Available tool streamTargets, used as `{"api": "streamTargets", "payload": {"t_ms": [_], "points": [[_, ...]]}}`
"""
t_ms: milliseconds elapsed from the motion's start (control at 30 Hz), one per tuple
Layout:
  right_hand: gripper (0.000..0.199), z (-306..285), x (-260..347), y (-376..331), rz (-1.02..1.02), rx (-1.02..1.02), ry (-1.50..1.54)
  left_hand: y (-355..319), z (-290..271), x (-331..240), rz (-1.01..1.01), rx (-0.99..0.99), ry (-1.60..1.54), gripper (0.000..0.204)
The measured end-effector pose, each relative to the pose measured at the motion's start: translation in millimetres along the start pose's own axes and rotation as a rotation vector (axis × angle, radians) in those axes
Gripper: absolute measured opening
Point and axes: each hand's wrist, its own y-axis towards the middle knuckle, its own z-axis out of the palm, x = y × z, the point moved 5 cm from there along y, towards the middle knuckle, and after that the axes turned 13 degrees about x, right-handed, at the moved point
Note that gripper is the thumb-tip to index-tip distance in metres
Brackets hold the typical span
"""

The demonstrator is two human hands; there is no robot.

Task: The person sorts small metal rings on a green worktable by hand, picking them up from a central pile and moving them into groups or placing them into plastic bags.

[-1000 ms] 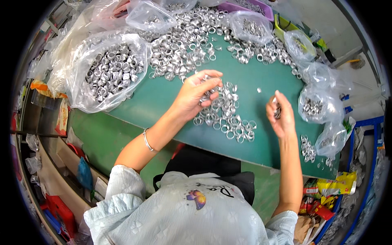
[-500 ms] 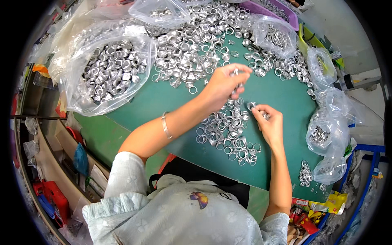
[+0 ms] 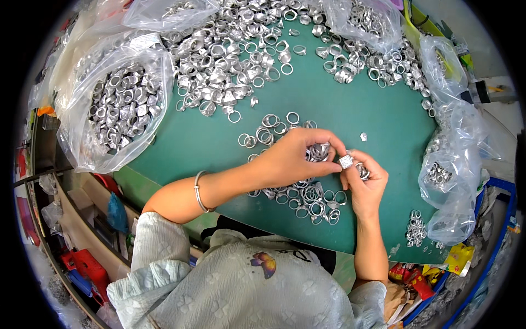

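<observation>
My left hand (image 3: pixel 298 159) and my right hand (image 3: pixel 366 183) meet over the green table (image 3: pixel 350 104), fingertips together on a small silver ring with a square face (image 3: pixel 346 161). The left hand also cups several silver rings (image 3: pixel 319 151) in its palm. The right hand holds more rings (image 3: pixel 362 171) against its fingers. A small heap of loose silver rings (image 3: pixel 307 197) lies just under and in front of both hands. A thin bracelet (image 3: pixel 199 192) sits on my left wrist.
A large clear bag of silver rings (image 3: pixel 118 107) stands at the left. A wide spread of rings (image 3: pixel 230 49) covers the far side. More bags with rings (image 3: pixel 452 164) line the right edge, with a small cluster (image 3: pixel 415 227) near the front right.
Both hands have drawn closer to me and come together; the right hand moved in from the right, and the two now pinch the square-faced ring between them.
</observation>
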Motion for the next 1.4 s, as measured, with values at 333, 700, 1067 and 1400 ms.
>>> {"api": "streamTargets", "payload": {"t_ms": [333,700,1067,1400], "points": [[0.022,7.1,22.0,-4.4,-0.236,-0.024,-0.639,-7.2,2.1,-5.0,0.073,-0.044,0.160,0.022],[0.022,34.7,33.1,-12.3,-0.041,0.034,-0.511,-124.5,-45.2,-5.7,-0.164,-0.466,0.109,0.018],[0.014,28.4,31.1,-20.8,0.190,-0.021,-0.564,-235.3,-96.4,8.6,-0.467,-1.124,0.928,0.023],[0.020,79.8,39.6,53.8,-0.130,0.209,-1.212,-157.0,-26.3,17.7,-0.066,-0.637,-0.410,0.014]]}}
